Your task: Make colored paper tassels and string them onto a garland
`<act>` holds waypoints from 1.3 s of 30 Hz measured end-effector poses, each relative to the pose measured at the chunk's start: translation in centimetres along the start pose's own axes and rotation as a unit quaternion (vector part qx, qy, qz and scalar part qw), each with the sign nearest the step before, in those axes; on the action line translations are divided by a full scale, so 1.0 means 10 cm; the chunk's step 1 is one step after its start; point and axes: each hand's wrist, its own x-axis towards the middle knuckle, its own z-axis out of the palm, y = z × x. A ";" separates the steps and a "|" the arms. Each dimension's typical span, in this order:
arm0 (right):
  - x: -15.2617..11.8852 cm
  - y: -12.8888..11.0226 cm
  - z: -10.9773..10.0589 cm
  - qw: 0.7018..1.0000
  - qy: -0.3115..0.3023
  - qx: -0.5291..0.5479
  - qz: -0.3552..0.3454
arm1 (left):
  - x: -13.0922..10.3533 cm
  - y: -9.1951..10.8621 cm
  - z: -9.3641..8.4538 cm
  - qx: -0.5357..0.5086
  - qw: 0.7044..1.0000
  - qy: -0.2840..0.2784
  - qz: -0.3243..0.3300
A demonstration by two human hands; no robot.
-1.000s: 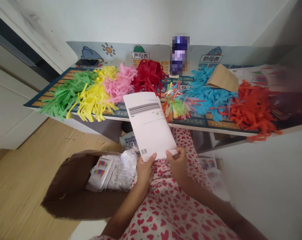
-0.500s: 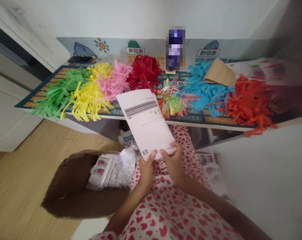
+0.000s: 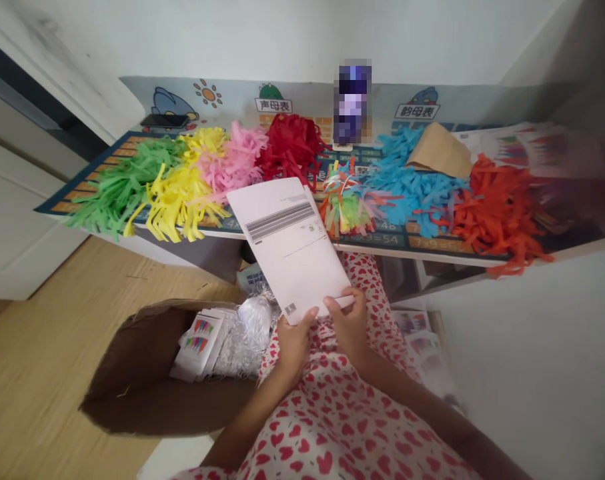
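Note:
A white printed packet (image 3: 292, 247), with dark stripes near its upper end, is held above my lap. My left hand (image 3: 295, 341) grips its lower left corner, thumb on top. At the lower right corner my right hand (image 3: 349, 323) pinches it in the same way. Beyond the packet, paper-strip bundles lie along the desk: green (image 3: 127, 180), yellow (image 3: 179, 203), pink (image 3: 237, 157), dark red (image 3: 292, 143), multicoloured (image 3: 349, 203), blue (image 3: 407, 183) and orange-red (image 3: 502, 207).
An open cardboard box (image 3: 132, 373) on the floor holds printed cards (image 3: 199, 343) and clear stringy material (image 3: 255, 327). On the desk (image 3: 102, 157) are a phone (image 3: 165, 121), a brown paper piece (image 3: 441, 150) and printed sheets (image 3: 537, 147). More sheets (image 3: 427, 353) lie low on the right.
The packet's far end has shifted slightly left, and my thumbs have moved a little on its near edge. Both hands keep their hold. The view has shifted slightly.

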 end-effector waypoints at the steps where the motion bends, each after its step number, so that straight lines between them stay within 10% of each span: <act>1: -0.01 -0.01 -0.02 1.000 -0.017 0.020 -0.005 | 0.01 0.02 -0.02 -0.006 1.000 0.002 0.008; 8: 0.06 -0.15 -0.16 0.989 -0.142 0.014 0.030 | 0.05 0.10 -0.20 0.002 0.999 -0.013 0.039; 26: 0.01 -0.19 -0.22 0.990 -0.137 0.010 -0.012 | 0.00 0.35 -0.38 0.127 0.985 -0.036 0.116; 34: -0.04 -0.25 -0.21 0.992 -0.012 0.085 -0.096 | -0.11 0.41 0.10 -0.070 0.992 -0.102 0.025; 39: -0.06 -0.14 -0.24 0.978 -0.068 0.174 -0.093 | -0.11 0.53 0.27 -0.089 0.988 -0.127 0.025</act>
